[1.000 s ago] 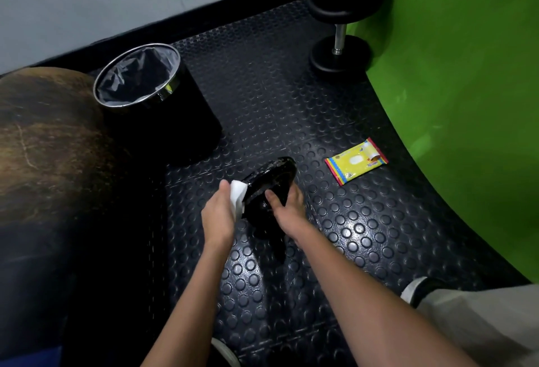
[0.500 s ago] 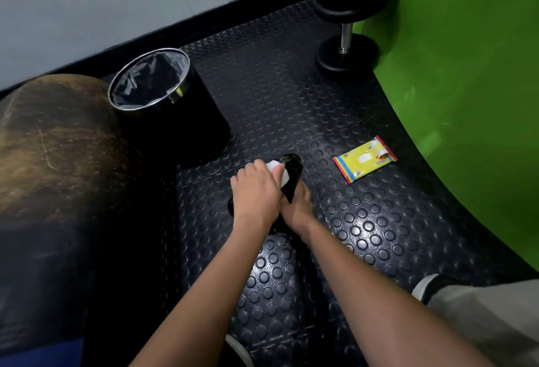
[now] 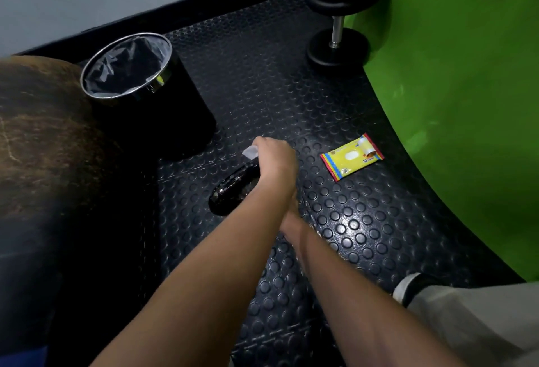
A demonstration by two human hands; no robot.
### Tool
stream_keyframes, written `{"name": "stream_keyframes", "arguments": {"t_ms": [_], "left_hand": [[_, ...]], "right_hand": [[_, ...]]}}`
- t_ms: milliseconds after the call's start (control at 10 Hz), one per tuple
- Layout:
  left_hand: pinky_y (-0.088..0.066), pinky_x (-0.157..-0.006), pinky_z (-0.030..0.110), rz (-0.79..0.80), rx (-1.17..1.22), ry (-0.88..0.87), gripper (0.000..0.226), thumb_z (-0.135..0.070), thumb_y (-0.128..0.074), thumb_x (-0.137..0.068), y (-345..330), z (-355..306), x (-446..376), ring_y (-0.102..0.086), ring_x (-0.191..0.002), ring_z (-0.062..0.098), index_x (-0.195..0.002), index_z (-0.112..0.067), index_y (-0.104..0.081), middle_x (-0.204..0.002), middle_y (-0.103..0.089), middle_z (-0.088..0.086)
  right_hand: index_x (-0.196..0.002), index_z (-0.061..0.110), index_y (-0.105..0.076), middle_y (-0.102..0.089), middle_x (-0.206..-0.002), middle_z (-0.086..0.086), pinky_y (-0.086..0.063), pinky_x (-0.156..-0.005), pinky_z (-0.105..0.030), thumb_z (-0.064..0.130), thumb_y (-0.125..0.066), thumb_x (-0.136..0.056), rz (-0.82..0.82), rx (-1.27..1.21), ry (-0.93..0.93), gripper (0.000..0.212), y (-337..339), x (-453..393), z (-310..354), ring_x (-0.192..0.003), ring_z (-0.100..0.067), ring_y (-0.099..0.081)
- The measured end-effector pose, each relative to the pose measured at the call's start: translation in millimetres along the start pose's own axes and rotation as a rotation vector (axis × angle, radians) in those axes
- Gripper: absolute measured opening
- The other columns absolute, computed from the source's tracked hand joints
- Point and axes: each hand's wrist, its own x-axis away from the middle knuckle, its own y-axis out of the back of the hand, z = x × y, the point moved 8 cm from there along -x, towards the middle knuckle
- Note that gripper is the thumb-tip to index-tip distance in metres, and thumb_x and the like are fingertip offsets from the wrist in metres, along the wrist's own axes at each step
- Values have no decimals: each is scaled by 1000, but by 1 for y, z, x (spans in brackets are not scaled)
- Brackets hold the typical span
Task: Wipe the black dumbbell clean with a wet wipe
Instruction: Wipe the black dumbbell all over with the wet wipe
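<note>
The black dumbbell [image 3: 230,191] lies on the studded rubber floor in the middle of the view, its glossy near end showing. My left hand [image 3: 275,159] reaches over its far end, closed on a white wet wipe [image 3: 250,152] whose corner sticks out at the left of my fingers. My right hand [image 3: 291,215] is mostly hidden under my left forearm, down by the dumbbell's right side; whether it grips the dumbbell is hidden.
A black bin [image 3: 145,89] with a clear liner stands at the back left. A yellow wipes packet [image 3: 351,156] lies to the right. Another dumbbell [image 3: 338,16] stands upright at the back by the green wall [image 3: 455,104]. A brown padded surface [image 3: 43,139] fills the left.
My left hand has slid the wipe from the dumbbell's near left side, over the top, to its far end. The view has shifted closer.
</note>
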Motion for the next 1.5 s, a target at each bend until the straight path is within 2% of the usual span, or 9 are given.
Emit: {"name": "stream_keyframes", "arguments": {"t_ms": [100,200,400,600,800,1000,1100,1300,1500], "left_hand": [[-42,-89,38,65,-61,-47,25,-23,-58,-87,5,-11,-7,-59,-100,28,-111,-21,-65,-102,-58,2],[-40,-86,37,-109,-57,-131,27,-22,-52,-94,18,-18,-9,-58,-108,26,-118,-20,-62,-117,-60,2],[-42,-59,33,-355,243,-154,23,-20,-45,-99,14,11,8,-66,-93,27,-118,-16,-57,-108,-64,3],[-39,-60,39,-392,506,-99,58,-18,-45,-99,-21,40,36,-60,-98,35,-151,-6,-22,-125,-52,13],[-50,-73,44,-542,1046,80,36,-28,-23,-107,-73,71,76,-62,-83,32,-107,-10,-55,-98,-64,10],[-46,-64,33,-570,1558,303,50,-47,-16,-106,-122,71,96,-59,-72,12,-88,-21,-54,-78,-61,-4],[-44,-60,34,-566,1802,487,53,-44,-22,-107,-138,66,102,-55,-65,15,-79,-11,-53,-75,-61,5],[-40,-62,31,-190,2282,795,36,-36,-33,-102,-173,43,91,-54,-71,15,-80,-23,-58,-85,-61,2],[-48,-78,38,-180,2216,782,56,-58,-27,-100,-184,41,91,-63,-83,19,-88,-20,-67,-90,-69,3]], "right_hand": [[-126,26,-44,-47,-138,-3,-46,-103,-36,23,-64,-88,90,-525,-286,43,-17,15,5,-120,-18,-51],[-140,19,-50,-45,-151,-11,-55,-88,-39,34,-49,-99,-75,-143,-106,43,12,34,36,-114,-29,-56],[-151,17,-31,-23,-158,-5,-34,-116,-47,49,-62,-81,-32,191,11,83,25,53,75,-139,-34,-39],[-152,34,-28,-25,-157,-4,-36,-115,-47,44,-61,-88,-76,207,79,73,26,52,76,-140,-33,-37],[-158,29,-18,-16,-160,1,-28,-119,-47,55,-57,-92,-63,215,5,80,27,54,75,-144,-32,-30],[-157,31,-18,-14,-161,5,-26,-120,-48,57,-56,-92,-27,189,5,81,26,56,80,-146,-31,-27],[-157,32,-18,-13,-161,5,-25,-121,-48,57,-56,-92,-22,187,4,79,25,57,83,-147,-31,-26],[-157,34,-15,-9,-162,8,-23,-121,-50,59,-55,-92,-17,181,-3,81,24,61,83,-149,-30,-21],[-158,34,-11,-7,-163,9,-23,-121,-50,60,-54,-92,-3,196,-10,83,25,63,83,-149,-30,-20]]}}
